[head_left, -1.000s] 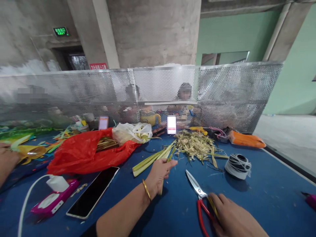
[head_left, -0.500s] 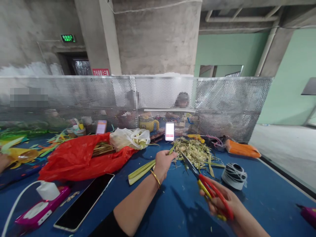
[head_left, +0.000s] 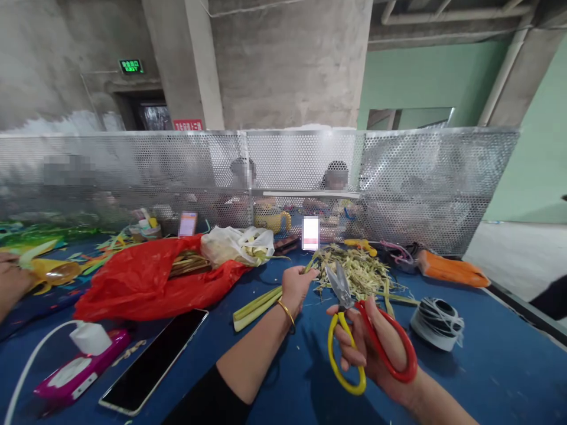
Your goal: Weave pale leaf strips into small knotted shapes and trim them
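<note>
My left hand (head_left: 297, 287) is closed around a pale green dried leaf strip (head_left: 257, 308); its wide end sticks out toward me and its thin tip shows beyond my fingers. My right hand (head_left: 376, 342) holds a pair of scissors (head_left: 340, 289) with one yellow and one red handle. The blades are parted and point away from me, a little to the right of the strip's tip. Just behind the blades lies a heap of cut plant shreds (head_left: 361, 268) on the blue table (head_left: 305, 366).
A red plastic bag (head_left: 133, 280), a white bag (head_left: 239, 242) and a dark phone (head_left: 155, 360) lie to the left. A pink power strip (head_left: 82, 366) sits near front left. Right are a twine spool (head_left: 437, 323) and an orange packet (head_left: 452, 268). A perforated metal screen (head_left: 301, 159) stands behind.
The scissors have turned and opened, their handles now spread apart in my right hand. My left hand keeps its hold on the leaf strip. The view has shifted slightly.
</note>
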A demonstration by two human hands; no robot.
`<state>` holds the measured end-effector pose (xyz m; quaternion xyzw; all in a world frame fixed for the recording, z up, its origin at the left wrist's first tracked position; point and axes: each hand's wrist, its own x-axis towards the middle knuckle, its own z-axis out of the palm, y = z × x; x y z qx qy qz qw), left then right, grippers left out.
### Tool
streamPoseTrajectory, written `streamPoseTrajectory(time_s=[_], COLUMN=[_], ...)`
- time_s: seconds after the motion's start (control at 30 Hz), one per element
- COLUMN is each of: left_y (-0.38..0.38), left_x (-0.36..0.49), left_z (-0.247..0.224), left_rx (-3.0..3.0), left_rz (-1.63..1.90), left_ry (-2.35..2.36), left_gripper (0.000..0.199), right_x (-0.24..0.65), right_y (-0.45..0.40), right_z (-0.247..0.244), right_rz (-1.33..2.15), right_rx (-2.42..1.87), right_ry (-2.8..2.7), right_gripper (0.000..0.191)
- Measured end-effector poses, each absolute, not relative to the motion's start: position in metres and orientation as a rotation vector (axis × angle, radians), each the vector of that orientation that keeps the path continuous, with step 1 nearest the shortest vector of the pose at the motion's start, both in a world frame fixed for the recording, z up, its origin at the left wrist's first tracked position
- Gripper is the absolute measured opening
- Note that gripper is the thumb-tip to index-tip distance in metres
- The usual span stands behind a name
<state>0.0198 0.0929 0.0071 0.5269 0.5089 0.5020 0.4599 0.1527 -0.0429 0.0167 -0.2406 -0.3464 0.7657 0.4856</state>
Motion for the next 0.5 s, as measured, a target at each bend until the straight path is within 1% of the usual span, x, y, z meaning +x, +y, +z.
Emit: streamPoseTrajectory(time_s=[0.13, 0.37, 0.5], left_y=[0.092, 0.09, 0.088], left_x=[0.025, 0.028, 0.031], left_z=[0.001, -0.007, -0.008], left_rx=[1.394, 1.519, 1.546], left_rz=[1.274, 1.285, 1.245], left_ry=[1.314, 1.329, 1.34], left_gripper=[0.02, 0.03, 0.025], right_x=[0.153, 0.149, 0.15], right_y=[-0.047, -0.046, -0.044], right_z=[0.018, 0.013, 0.012], right_rz=[1.963, 1.934, 1.933], right_rx=[-0.586, -0.644, -0.644], right_ry=[-0.801, -0.75, -0.748], right_gripper=[0.068, 0.068, 0.068])
